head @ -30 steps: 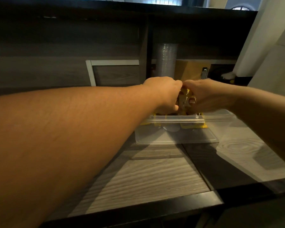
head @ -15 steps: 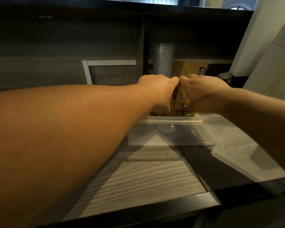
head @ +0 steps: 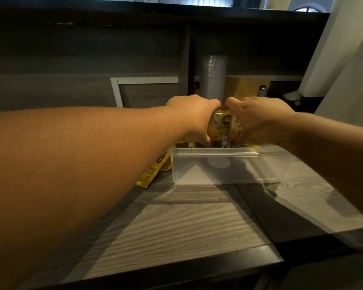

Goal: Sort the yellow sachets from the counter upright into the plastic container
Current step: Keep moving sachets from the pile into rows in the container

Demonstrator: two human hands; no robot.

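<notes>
From the head view, I have both hands around one bunch of yellow sachets (head: 223,127): my left hand (head: 194,118) curls round its left side, my right hand (head: 260,120) round its right, each grip closed on the bunch. The bunch stands upright, long axis vertical, just behind the far rim of the plastic container (head: 222,166). The container lies toward me and slightly below, both hands equally near. More loose sachets (head: 153,171) lie on the surface (head: 176,227) left of the container.
</notes>
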